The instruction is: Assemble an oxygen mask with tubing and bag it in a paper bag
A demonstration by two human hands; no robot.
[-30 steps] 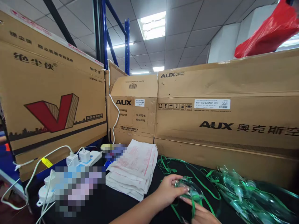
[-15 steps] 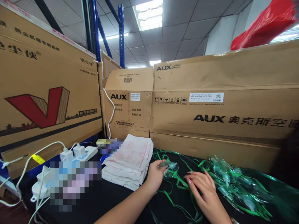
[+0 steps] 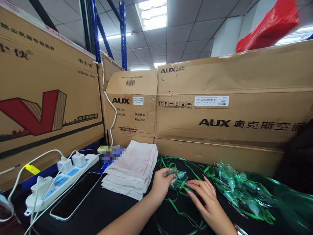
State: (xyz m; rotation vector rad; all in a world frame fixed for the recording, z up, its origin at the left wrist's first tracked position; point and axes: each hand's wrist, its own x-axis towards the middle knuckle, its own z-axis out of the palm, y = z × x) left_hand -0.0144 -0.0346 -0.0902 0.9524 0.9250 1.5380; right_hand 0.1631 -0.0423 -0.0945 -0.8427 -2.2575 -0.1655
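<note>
One mask [image 3: 176, 182] is held by the left grip [image 3: 160, 184], its strap [image 3: 183, 185] by the right grip [image 3: 204, 195], the pile [image 3: 241, 189] beyond untouched.

Lit ceiling panel [image 3: 152, 15]; blue posts [image 3: 123, 37], perhaps shelving.

Two hands [image 3: 160, 186] [image 3: 207, 203]; one phone [image 3: 75, 196], one power strip [image 3: 62, 181]

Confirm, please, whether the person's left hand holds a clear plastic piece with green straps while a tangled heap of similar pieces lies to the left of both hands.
Not quite: the left hand does hold the clear plastic piece with green straps, but in the head view the tangled heap of similar pieces lies to the right, past the right hand, not left.
</note>
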